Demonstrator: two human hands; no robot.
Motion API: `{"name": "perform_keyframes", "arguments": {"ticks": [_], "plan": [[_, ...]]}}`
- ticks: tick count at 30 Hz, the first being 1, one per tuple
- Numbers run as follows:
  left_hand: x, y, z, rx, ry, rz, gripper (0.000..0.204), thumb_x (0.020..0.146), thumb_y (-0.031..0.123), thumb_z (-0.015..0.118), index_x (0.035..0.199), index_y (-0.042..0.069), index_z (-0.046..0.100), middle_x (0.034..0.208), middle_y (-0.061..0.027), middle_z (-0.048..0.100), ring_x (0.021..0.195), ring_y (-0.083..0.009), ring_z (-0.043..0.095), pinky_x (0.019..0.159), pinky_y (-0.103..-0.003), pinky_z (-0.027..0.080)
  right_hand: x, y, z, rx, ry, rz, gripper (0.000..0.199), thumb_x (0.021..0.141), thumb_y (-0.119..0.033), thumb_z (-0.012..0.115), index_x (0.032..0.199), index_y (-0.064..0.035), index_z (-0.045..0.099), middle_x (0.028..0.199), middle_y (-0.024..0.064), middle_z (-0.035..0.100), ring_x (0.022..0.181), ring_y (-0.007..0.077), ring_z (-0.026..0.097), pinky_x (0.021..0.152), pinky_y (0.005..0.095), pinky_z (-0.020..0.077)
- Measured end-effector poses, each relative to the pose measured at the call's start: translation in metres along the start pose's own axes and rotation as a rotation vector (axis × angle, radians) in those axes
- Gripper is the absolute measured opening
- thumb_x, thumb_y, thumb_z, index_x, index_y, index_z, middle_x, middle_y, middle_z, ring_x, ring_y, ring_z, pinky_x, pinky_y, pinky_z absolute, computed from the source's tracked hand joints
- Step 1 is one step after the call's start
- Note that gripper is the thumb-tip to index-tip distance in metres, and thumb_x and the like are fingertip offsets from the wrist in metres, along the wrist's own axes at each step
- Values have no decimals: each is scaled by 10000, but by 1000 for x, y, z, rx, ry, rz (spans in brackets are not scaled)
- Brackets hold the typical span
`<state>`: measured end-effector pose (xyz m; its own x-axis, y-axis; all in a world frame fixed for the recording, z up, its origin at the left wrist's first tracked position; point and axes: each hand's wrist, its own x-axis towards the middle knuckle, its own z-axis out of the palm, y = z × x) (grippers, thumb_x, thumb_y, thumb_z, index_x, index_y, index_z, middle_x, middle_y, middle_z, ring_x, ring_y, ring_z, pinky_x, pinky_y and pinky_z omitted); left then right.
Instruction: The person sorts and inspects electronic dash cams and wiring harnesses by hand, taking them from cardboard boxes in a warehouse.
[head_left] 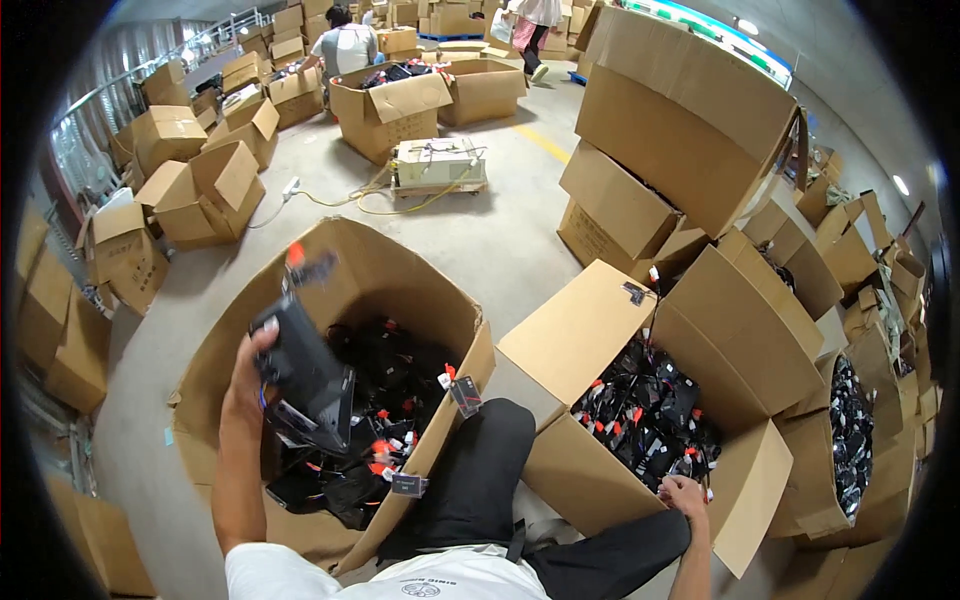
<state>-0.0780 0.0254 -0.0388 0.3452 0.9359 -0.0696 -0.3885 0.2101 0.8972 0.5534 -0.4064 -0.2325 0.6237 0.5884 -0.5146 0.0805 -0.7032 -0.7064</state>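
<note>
The left hand (pixel 246 372) grasps a black box-shaped electronic device (pixel 308 352) by its left side, thumb against its face, and holds it over the open left carton (pixel 345 262). The right hand (pixel 685 493) rests at the near rim of the right carton (pixel 595 475), fingers curled beside the cables; whether they pinch anything I cannot tell. On the left carton's right rim sit a near module (pixel 408 486) and a farther module (pixel 465 396), both small and dark. Tangled black devices with red and white plugs make up the left heap (pixel 375 350) and the right heap (pixel 655 405). Farther off, a pale boxy machine (pixel 432 163) stands on the floor, and a co-worker (pixel 347 48) is down among far cartons. The one-sided hold could let the device slip onto the heap, its leads could snag, and a brushing knee (the legs are very close) might knock a module off the rim. Blur hides the red-tipped end (pixel 296 255) beyond the device; a flat dark piece (pixel 300 424) on its near side may be separate or attached, and both heaps' depths are hidden.
</note>
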Motion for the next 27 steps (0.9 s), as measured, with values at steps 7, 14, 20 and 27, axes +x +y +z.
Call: {"name": "perform_keyframes", "arguments": {"ticks": [7, 14, 20, 27], "plan": [[45, 69, 155, 92, 42, 315, 479, 858, 360, 709, 1182, 27, 591, 987, -81, 684, 861, -178, 684, 759, -324, 568, -45, -152, 37, -172, -28, -532, 308, 937, -197, 626, 1131, 41, 649, 947, 93, 708, 869, 139, 659, 765, 288, 517], [64, 74, 262, -139, -230, 222, 357, 873, 301, 705, 1130, 65, 632, 1024, -60, 709, 903, -176, 695, 833, -321, 564, -86, -269, 144, 240, -298, -875, 745, 910, -300, 700, 1443, 90, 355, 1415, 254, 501, 1342, 309, 479, 1125, 384, 366], [30, 36, 336, -285, -378, 54, 312, 902, 263, 670, 1148, 72, 645, 1078, -60, 717, 962, -185, 704, 859, -342, 574, -74, -295, 193, 1006, -686, -557, 579, 884, -340, 747, 1282, 28, 543, 1143, 112, 642, 1007, 206, 643, 913, 392, 558], [22, -42, 356, -310, -480, -129, 363, 923, 315, 657, 1195, 78, 620, 1105, -55, 705, 994, -192, 685, 909, -355, 539, -98, -243, 183, 825, -111, -606, 239, 833, -114, 758, 1036, -13, 686, 940, -29, 673, 796, 60, 588, 708, 248, 467]]}}
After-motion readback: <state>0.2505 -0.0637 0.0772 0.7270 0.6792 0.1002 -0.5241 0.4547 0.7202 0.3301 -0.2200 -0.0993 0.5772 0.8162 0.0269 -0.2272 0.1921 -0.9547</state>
